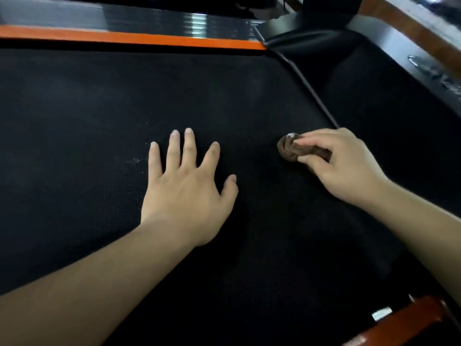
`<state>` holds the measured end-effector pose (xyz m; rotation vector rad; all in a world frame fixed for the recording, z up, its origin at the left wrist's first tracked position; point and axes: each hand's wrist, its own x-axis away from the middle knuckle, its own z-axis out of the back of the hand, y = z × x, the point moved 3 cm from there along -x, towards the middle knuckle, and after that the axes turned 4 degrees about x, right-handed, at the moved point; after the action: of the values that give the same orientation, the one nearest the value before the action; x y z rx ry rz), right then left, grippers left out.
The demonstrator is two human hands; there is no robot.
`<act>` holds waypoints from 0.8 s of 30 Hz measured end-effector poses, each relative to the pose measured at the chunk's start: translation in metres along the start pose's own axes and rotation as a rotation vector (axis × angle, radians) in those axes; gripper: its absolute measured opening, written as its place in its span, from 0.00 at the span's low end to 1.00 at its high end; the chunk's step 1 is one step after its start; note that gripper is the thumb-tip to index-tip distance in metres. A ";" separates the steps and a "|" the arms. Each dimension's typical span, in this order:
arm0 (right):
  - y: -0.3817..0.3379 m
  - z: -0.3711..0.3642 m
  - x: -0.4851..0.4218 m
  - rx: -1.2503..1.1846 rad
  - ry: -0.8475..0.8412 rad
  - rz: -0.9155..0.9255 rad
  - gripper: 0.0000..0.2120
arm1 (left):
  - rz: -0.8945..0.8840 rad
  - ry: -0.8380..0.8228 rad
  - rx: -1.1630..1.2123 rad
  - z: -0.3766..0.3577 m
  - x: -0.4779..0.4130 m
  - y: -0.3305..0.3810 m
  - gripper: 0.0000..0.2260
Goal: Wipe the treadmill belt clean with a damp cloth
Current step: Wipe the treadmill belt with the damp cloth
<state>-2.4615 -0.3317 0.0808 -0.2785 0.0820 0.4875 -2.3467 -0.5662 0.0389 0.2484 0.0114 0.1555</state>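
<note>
Brown cloth (pixel 289 150) bunched in right hand (pixel 341 168); left hand (pixel 185 188) flat beside.

Two bare arms show in the head view. The left hand (pixel 184 193) and the left forearm (pixel 87 283) are uncovered from the fingertips to the picture's lower edge. The right hand (pixel 346 168) and the right forearm (pixel 424 228) are likewise bare as far as the right edge. The fingernails (pixel 188 131) of the left hand are cut short, with pale tips. Faint creases cross the knuckles.
</note>
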 end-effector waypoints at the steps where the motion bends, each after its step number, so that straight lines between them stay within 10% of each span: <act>1: 0.002 0.000 0.000 0.039 0.000 0.027 0.14 | 0.000 -0.001 -0.001 0.000 0.000 0.000 0.35; 8: 0.026 -0.008 -0.078 0.136 0.217 -0.236 0.13 | -0.013 0.008 -0.010 -0.002 -0.001 -0.001 0.33; 16: -0.026 0.001 0.057 0.231 0.076 0.072 0.19 | -0.002 0.012 -0.018 -0.001 0.000 0.000 0.33; 24: -0.015 0.007 0.031 0.427 0.120 -0.174 0.17 | 0.000 0.023 -0.001 -0.002 -0.001 -0.002 0.33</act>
<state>-2.4272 -0.3290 0.0873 0.1039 0.2723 0.2703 -2.3476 -0.5676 0.0370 0.2459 0.0347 0.1579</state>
